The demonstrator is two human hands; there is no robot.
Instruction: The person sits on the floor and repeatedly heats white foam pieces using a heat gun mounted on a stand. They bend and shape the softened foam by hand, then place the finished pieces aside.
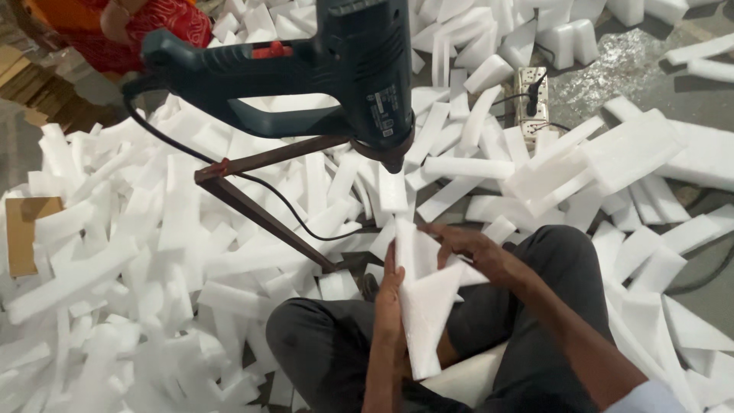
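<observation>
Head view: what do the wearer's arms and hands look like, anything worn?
Both hands are bare: left hand and right hand show no gloves, rings or watch. Forearms are uncovered. A light blue sleeve edge shows at the right upper arm. No sleeve is visible on the left.

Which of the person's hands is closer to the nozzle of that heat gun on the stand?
The right. The right hand lies on the top of the folded white foam piece, just below and right of the heat gun's nozzle. The left hand grips the foam's left edge, lower down.
</observation>
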